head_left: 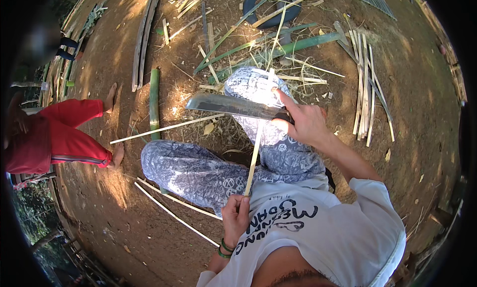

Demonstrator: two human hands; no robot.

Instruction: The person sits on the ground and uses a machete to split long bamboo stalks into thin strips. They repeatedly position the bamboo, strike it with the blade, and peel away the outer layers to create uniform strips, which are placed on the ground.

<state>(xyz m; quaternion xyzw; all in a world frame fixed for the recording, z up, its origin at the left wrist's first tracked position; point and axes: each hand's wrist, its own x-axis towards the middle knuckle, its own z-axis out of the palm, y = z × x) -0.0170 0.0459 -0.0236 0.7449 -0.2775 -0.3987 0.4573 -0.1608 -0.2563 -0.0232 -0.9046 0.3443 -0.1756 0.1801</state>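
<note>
Steel, broad, dark and mottled, formed the blade of the long knife (233, 107) that we held crosswise above our lap, its far end narrowing at a slant. Our right hand (305, 119) was wrapped round the dark handle, one digit reaching out beyond the blade. Our left hand (234, 215) pinched the near end of a pale bamboo strip (252, 168), thin, flat and straight, close to our white cloth shirt (323, 227). The strip ran up past our right thigh and under the blade to our knee, where sunlight bleached it; we could not tell whether steel and strip touched. Green bands (226, 250) circled our left wrist, and our loose trousers (184, 168) were soft grey-blue fabric with a white print.

Around us spread dry brown earth (422, 153). At our left lay a smooth, round green bamboo length (154, 101); at our right, narrow split slats (364, 83) lay nearly side by side. Ahead, wispy shavings (303, 91) tangled near a thick green stalk (313, 42) and a dark, rounded ring (249, 6). Farther left, a person in red trousers (74, 120) showed bare feet.
</note>
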